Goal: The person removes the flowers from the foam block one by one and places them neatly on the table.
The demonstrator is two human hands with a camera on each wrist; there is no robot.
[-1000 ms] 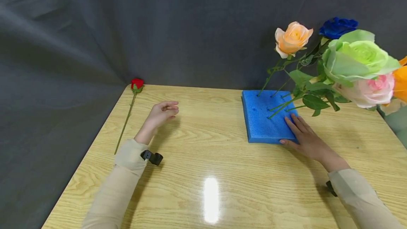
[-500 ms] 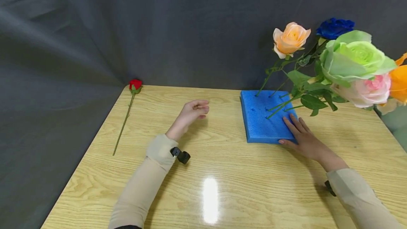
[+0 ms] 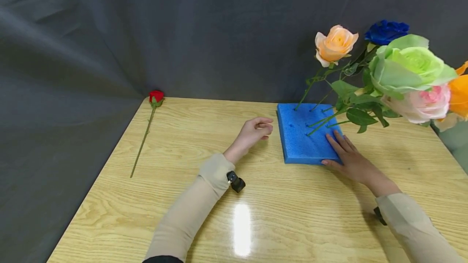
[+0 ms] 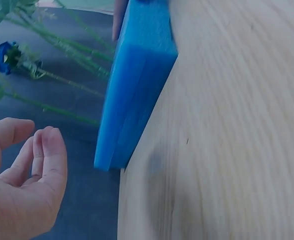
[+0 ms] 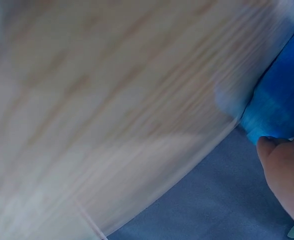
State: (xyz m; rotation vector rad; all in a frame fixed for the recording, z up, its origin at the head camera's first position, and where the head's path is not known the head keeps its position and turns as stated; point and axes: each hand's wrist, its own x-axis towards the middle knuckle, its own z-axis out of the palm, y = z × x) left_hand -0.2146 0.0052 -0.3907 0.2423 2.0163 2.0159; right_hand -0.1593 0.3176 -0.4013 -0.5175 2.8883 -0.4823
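Observation:
A blue foam block (image 3: 300,145) lies on the table at the right, with several flower stems stuck into its top. My right hand (image 3: 354,163) rests on its near right corner, fingers spread and straight. Just left of the block my left hand (image 3: 253,134) hovers over the table, fingers loosely bent with nothing between them. In the left wrist view that hand (image 4: 32,180) is apart from the block (image 4: 132,95). Leaning right out of the foam are a peach rose (image 3: 335,45), a blue rose (image 3: 386,32), a green rose (image 3: 413,68) and a pink one (image 3: 424,102).
A single red rose (image 3: 156,96) lies on the wooden table (image 3: 190,145) at the far left, its stem pointing toward the near edge. An orange flower (image 3: 460,92) is cut off at the right of the view. A dark cloth (image 3: 219,44) hangs behind the table.
My left hand has moved right across the table from near the red rose to beside the foam block. The right hand has stayed on the block.

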